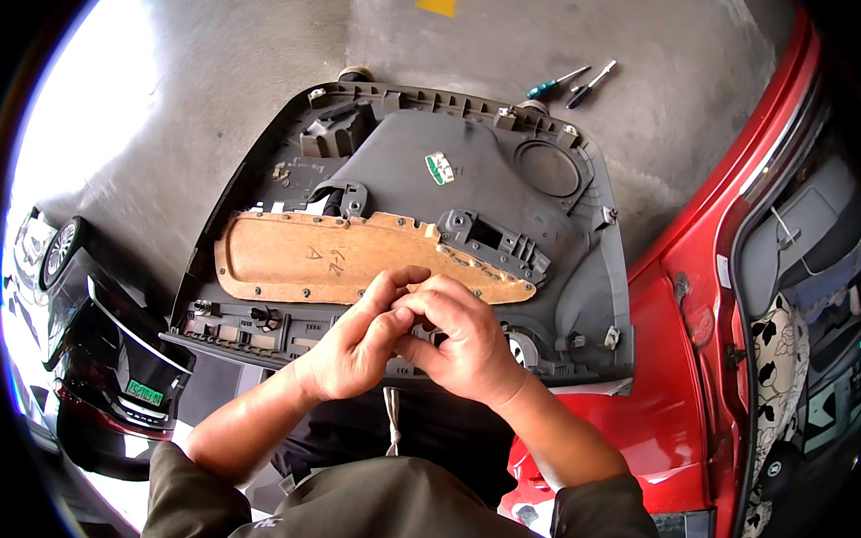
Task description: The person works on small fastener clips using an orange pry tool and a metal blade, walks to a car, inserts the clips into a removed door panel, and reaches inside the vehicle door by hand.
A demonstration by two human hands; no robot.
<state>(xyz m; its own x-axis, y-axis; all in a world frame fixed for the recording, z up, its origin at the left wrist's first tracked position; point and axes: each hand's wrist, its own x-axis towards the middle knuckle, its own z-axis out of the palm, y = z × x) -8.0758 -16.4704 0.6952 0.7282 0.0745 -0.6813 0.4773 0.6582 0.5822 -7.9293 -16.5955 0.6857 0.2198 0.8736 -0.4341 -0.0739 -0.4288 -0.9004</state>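
Note:
A car door panel (411,140) lies before me with its grey inner side up. Set into it is a tan fibreboard insert (279,259) with pen marks and fasteners along its edge. Over the near edge of this insert, my left hand (352,347) and my right hand (470,346) come together, fingertips meeting. Both are closed in a pinch. Whatever they hold, if anything, is too small or hidden by the fingers. Beyond the insert, a green and white label (440,169) sticks to the grey plastic, left of a round speaker recess (548,169).
Two screwdrivers, one with a teal handle (543,88) and one with a dark handle (578,97), lie on the concrete floor (249,35) beyond the panel. A red car body (650,362) with an open doorway stands close at right. A black car (115,353) is at left.

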